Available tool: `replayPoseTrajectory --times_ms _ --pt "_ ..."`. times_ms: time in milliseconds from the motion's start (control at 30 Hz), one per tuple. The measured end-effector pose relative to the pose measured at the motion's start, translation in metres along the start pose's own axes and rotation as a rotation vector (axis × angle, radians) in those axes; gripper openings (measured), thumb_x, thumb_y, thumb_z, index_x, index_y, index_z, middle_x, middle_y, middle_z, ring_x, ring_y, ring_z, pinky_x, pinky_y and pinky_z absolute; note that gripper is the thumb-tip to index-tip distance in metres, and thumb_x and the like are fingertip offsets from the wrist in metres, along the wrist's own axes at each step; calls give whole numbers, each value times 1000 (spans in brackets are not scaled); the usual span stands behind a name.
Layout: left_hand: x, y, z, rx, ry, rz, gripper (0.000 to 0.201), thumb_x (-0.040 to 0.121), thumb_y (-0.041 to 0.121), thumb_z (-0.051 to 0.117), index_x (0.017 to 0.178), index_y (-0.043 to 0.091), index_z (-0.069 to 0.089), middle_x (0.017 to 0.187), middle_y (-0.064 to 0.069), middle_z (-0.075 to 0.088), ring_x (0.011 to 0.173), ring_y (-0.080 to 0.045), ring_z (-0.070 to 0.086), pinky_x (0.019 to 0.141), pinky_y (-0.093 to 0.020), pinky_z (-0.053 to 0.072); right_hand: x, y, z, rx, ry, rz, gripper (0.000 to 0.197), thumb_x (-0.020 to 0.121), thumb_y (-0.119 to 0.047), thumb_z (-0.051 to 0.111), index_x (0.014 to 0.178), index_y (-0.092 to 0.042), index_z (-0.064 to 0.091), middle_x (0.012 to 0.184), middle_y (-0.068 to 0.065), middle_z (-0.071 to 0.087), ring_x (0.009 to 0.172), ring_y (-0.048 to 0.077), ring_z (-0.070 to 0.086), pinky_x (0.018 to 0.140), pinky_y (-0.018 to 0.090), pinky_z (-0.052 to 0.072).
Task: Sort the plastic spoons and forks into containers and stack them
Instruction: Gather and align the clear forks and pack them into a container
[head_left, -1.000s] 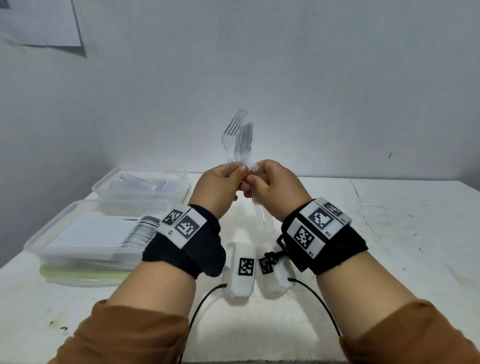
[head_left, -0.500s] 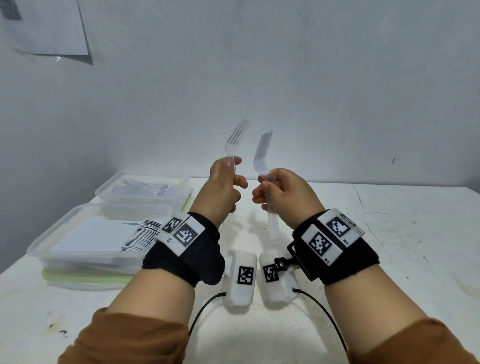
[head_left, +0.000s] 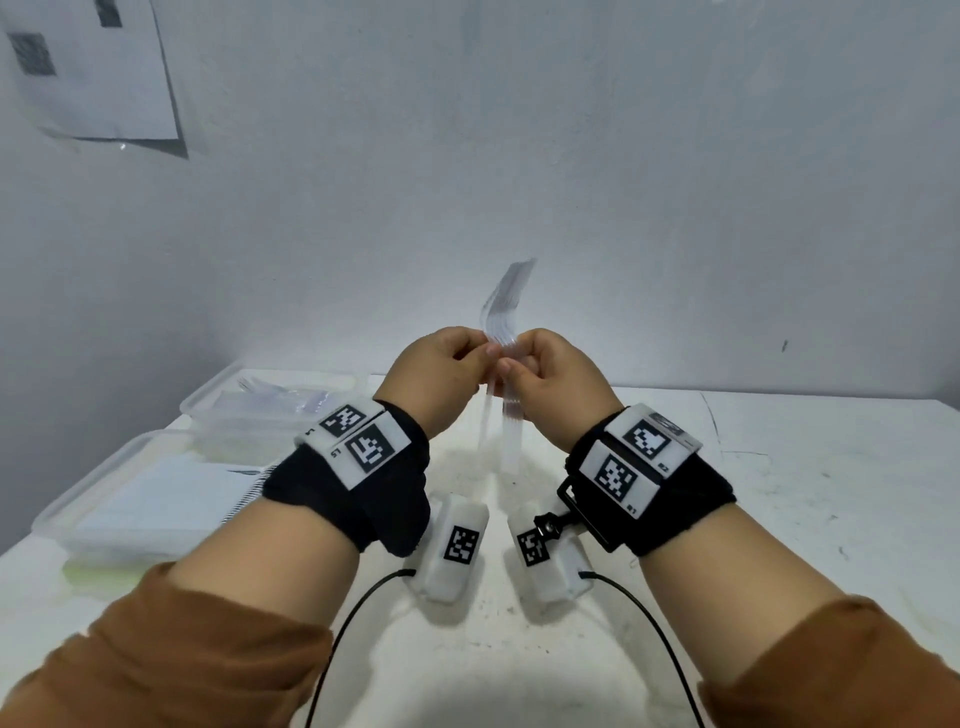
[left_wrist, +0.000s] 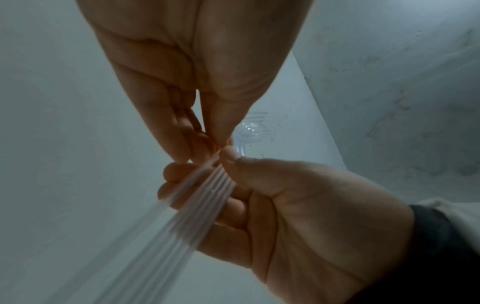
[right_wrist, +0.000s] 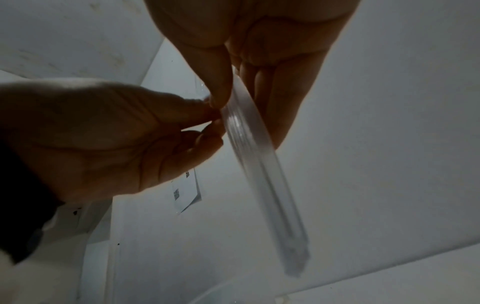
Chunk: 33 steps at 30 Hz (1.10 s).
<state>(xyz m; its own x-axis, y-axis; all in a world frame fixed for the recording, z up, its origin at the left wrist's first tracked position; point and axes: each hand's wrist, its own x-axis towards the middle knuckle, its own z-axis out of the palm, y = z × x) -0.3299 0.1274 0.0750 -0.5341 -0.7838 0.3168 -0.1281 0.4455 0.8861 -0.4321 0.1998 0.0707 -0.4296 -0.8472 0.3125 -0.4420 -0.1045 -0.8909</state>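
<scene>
Half a second ago each hand held its own fork, well apart; now both are back together, left hand (head_left: 441, 371) and right hand (head_left: 550, 384) each pinching the clear forks (head_left: 506, 306) at the neck, held above the table (head_left: 779, 493). The wrist views show several handles nested in the right grip. Likely stacking them for the far container (head_left: 270, 410), which already holds forks.

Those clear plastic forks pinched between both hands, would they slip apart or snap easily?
Probably slippery: the clear forks look glossy, and both the left hand and right hand pinch them. Likely light. Thin tines may bend or snap.
</scene>
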Motion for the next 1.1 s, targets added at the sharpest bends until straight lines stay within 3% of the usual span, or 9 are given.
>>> replayPoseTrajectory --times_ms 100,233,433,567,667,733,800,900,1100 --pt "6 9 -4 -17 -19 -8 18 92 16 55 79 16 68 79 -4 66 78 -17 60 88 -35 53 9 -2 -3 -42 -18 0 12 94 -18 52 104 -11 56 91 1 66 93 22 67 84 42 54" --pt "12 18 -9 -51 -59 -36 30 97 5 43 79 16 63 77 -5 65 75 -15 61 78 -22 54 21 -8 -9 -98 -61 -47 6 92 -20 55 87 -18 56 91 5 67 90 24 66 82 41 55" --pt "16 28 -24 8 -88 -46 37 98 0 31 113 18 60 76 3 61 62 -2 62 66 -14 51 33 -18 -10 -256 -160 -138 6 93 -16 52 87 -17 53 82 -2 63 77 15 60 72 26 49" --pt "13 18 -47 61 -9 -94 45 94 -3 36 130 17 51 83 7 54 73 -8 56 72 -18 49 40 -30 1 -16 -182 -77 20 95 -6 46 78 -18 48 74 2 61 75 22 61 76 36 54" --pt "7 5 -66 218 -137 -176 34 92 9 49 124 20 52 99 7 60 99 -19 59 94 -32 48 49 -42 16 172 -190 -25 18 97 -6 44 82 -15 49 77 6 62 73 21 63 70 30 56" --pt "3 -1 -76 316 -254 -196 18 94 19 50 111 24 54 109 3 61 108 -19 58 96 -32 46 55 -50 30 297 -199 -12 17 98 -6 44 84 -14 50 77 7 63 71 20 64 68 29 56" --pt "2 -5 -86 316 -300 -170 5 96 25 48 97 27 52 106 3 63 102 -15 60 93 -31 47 61 -57 46 386 -198 -11 15 98 -7 44 84 -12 50 77 8 63 71 20 65 67 30 56" --pt "6 -11 -104 243 -258 -131 14 99 24 41 88 23 50 88 4 61 81 -12 60 82 -29 50 71 -65 72 462 -170 1 14 98 -8 45 85 -11 51 78 8 65 74 21 66 68 30 57" --pt "30 -36 -165 462 -267 -93 18 100 25 34 94 15 48 79 5 56 70 -15 54 82 -38 49 94 -84 125 369 -157 38 17 97 -15 48 81 -11 53 80 6 67 73 17 65 68 27 55"
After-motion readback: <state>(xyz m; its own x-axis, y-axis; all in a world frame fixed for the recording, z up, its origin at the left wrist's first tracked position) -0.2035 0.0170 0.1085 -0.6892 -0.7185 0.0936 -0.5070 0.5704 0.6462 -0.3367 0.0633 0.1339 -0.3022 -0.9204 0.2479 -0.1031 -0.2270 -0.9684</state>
